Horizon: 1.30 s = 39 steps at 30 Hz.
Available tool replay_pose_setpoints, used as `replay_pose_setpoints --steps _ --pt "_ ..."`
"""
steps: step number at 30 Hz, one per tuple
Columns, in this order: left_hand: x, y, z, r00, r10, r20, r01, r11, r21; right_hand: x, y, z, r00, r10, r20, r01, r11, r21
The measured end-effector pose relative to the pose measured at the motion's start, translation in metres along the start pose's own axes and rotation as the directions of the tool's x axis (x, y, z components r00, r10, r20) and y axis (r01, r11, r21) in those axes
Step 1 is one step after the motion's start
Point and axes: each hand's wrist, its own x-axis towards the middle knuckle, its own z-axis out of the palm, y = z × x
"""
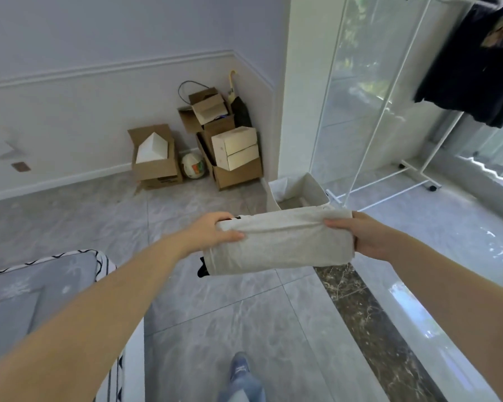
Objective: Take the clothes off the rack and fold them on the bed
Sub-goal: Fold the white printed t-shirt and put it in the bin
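Both hands hold a folded grey garment [279,242] in the air over open tiled floor [244,314]: the left hand [212,232] pinches its left edge, the right hand [360,233] clamps the right edge. The bed [38,285] corner lies lower left, and the white rack [389,111] stands well apart at right with a dark shirt [476,68] hanging. A black bit at the garment's lower left edge is perhaps a tag.

Floor [215,314] was grey marble-look tile, dark veined strip [369,323] crossing it. Pale wall [99,39] carried white moulding above white lower panelling. Open cardboard boxes [204,137] stood stacked in corner, ball [193,166] between them, umbrella [232,88] leaning behind. White bin [299,191] sat near pillar. Daylight came through tall glass panels [357,82].
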Motion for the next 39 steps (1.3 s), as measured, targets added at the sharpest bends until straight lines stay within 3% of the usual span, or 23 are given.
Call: replay_pose_setpoints --steps 10,16,21,25,33,39 --pt "0.144 -0.006 -0.028 0.993 0.055 0.102 -0.056 0.998 0.009 0.103 -0.025 -0.030 0.997 0.038 -0.068 -0.042 0.998 -0.054" --pt "0.211 -0.002 -0.041 0.987 0.081 0.137 -0.085 0.996 0.025 0.147 -0.043 -0.034 0.990 -0.039 -0.134 0.028 0.996 -0.083" --pt "0.266 0.009 -0.037 0.971 0.135 0.198 -0.183 0.952 0.245 0.174 -0.044 -0.061 0.983 -0.054 -0.176 0.038 0.995 -0.089" --pt "0.310 0.028 -0.025 0.971 0.176 0.161 -0.231 0.860 0.455 0.201 -0.045 -0.091 0.982 -0.027 -0.187 0.013 0.997 -0.073" --pt "0.419 0.091 0.025 0.994 0.085 0.070 -0.110 0.717 0.688 0.282 -0.059 -0.185 0.984 0.031 -0.174 -0.046 0.995 -0.085" --pt "0.487 0.134 0.062 0.997 -0.005 -0.075 0.059 0.673 0.738 0.337 -0.087 -0.258 0.971 0.176 -0.162 -0.210 0.951 -0.225"
